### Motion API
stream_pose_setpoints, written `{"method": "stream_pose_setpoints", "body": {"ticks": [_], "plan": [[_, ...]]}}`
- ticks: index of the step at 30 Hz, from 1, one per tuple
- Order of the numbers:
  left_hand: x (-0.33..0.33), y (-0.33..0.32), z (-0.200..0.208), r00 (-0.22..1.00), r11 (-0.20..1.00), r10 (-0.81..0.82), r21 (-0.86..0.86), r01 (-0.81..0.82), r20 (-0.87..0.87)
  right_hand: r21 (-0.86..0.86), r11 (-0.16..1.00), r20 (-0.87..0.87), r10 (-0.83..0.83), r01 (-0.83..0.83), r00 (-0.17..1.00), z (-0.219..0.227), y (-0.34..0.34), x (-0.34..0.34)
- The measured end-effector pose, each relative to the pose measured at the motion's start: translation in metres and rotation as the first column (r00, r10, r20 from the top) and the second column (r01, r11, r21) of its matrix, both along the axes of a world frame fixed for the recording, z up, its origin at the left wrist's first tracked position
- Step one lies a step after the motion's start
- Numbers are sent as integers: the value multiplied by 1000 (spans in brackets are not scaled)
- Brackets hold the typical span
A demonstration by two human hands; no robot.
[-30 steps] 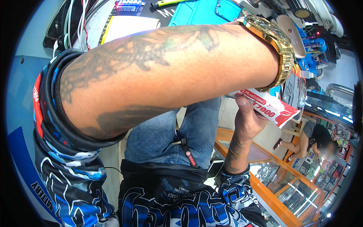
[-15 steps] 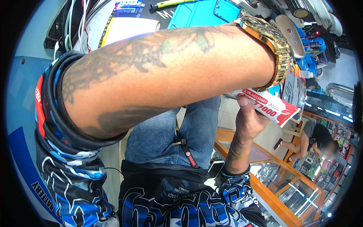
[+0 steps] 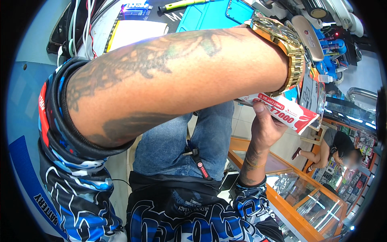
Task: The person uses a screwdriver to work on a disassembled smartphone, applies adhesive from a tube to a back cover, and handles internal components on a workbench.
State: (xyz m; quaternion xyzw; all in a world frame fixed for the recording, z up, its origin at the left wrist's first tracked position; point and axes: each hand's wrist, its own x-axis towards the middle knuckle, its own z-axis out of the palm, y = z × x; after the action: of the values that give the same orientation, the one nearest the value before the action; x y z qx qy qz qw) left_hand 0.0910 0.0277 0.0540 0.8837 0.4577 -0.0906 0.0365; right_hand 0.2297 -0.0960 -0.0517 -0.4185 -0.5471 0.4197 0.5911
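My left forearm [image 3: 181, 72] reaches across the view from the left, a gold watch [image 3: 282, 44] at its wrist. Past the watch my left hand is almost wholly hidden, so its fingers do not show. Below the wrist, my right hand [image 3: 266, 131] grips a white and red glue tube [image 3: 302, 120], thumb pressed on its near side. The tube lies slantwise; its left end disappears behind my left wrist, so its nozzle is hidden.
A blue mat [image 3: 201, 18] lies on the workbench beyond my arm, with a yellow-green tool [image 3: 181, 5] and a white sheet [image 3: 137, 33] nearby. Blue holders [image 3: 332, 60] stand at right. Below are an orange-framed glass display case [image 3: 318, 201] and a seated person [image 3: 338, 145].
My left forearm and watch have shifted very slightly to the left. My right hand keeps its hold on the glue tube in nearly the same place.
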Motion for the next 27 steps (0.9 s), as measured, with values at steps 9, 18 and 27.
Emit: {"method": "stream_pose_setpoints", "body": {"ticks": [9,18,27], "plan": [[1,1,0,1000,1000,-1,3,1,-1,43,999,-26,6,-5,1000,2,1,-4],[3,2,0,1000,1000,5,4,-5,-5,27,999,-10,-32,32,999,-1,-2,2],[20,7,-13,985,986,163,28,-162,-50,283,936,-40,-204,207,978,-10,-21,26]]}}
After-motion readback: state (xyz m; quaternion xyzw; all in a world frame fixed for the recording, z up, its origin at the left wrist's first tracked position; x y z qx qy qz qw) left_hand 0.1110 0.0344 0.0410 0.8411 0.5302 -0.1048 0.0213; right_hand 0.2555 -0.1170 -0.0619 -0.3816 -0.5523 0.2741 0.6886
